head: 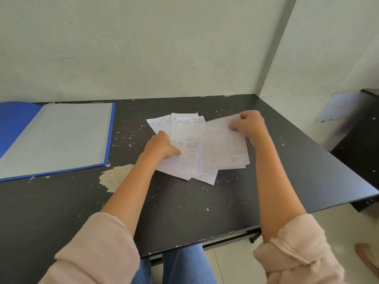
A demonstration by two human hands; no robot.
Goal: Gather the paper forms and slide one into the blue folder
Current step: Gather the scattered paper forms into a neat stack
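Nearest: pale pink knit sleeves (96, 251) bunched at elbows, soft and wrinkled; blue denim knees (184, 265) under the table edge. Bare forearms stretched forward over matte black table (184, 212), surface chipped, flecked with white specks. Pale ragged patch of peeled surface (115, 177), rough-edged, just below-left of left fingers.

Left hand (162, 145) lay palm down, fingers (175, 151) close together and curled, pressed flat on a printed form (184, 158) with ruled grid lines; pinning rather than gripping. Thin white rectangular sheets fanned out under and beyond those fingers, overlapping, corners skewed.

Right hand (249, 124) closed in a pinch on the far edge of a small stack of papers (225, 148), thumb and fingertips clamped, sheets slightly lifted and blurred at the top, faint print showing through. Stack just right of left fingers, edges overlapping the pinned form.

More paper forms (178, 123) beyond left fingers, flat on table, tabular print visible.

Blue folder (108, 140) well left of left fingers, open flat, glossy blue plastic cover, pale grey clear sleeve page (59, 136) on top, apart from papers.

Farthest: off-white scuffed wall (143, 48); dark cabinet (359, 128) beyond right fingers.
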